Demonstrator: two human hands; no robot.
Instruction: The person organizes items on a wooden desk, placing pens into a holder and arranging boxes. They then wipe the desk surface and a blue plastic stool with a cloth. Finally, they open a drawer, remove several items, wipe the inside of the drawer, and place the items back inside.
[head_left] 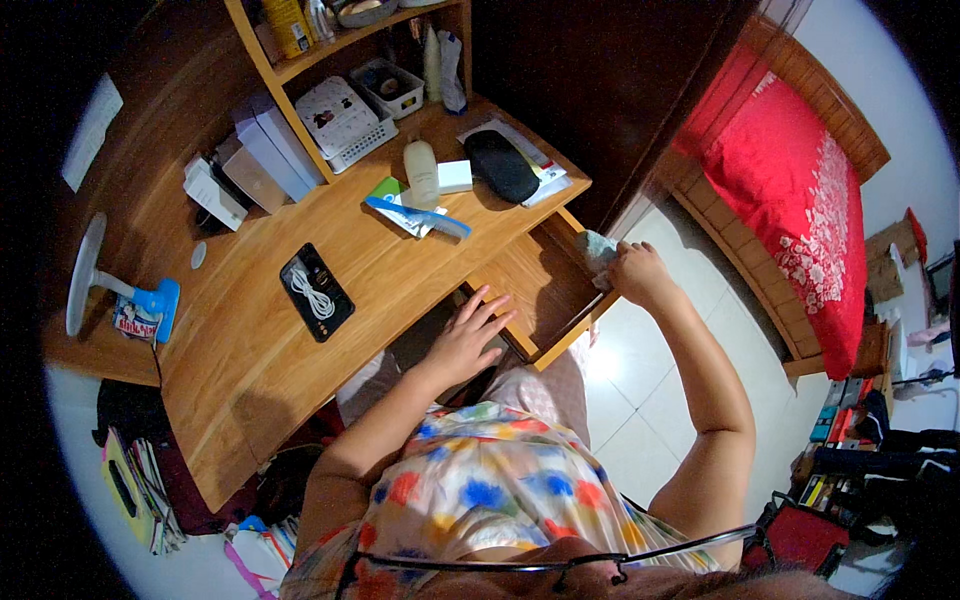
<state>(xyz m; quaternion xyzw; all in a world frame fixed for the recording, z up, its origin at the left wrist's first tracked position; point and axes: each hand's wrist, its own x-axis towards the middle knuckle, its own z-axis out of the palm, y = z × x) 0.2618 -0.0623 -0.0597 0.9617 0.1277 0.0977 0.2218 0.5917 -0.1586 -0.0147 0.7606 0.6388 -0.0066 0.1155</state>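
A wooden drawer (535, 277) is pulled out from under the desk's front edge, and its bare bottom shows. My right hand (641, 272) is closed around a pale grey-blue cloth (597, 250) at the drawer's right side wall. Part of the cloth is hidden under the fingers. At the opposite side of the drawer, my left hand (464, 338) lies with fingers spread, its fingertips at the left wall. Nothing is in that hand.
On the desk (240, 370) are a black tray (330, 318) with a white cable, a blue comb (418, 218), a pale bottle (421, 172), a black pouch (501, 166) and a small fan (92, 275). A shelf (300, 120) holds baskets. A red-covered bed (775, 170) stands right.
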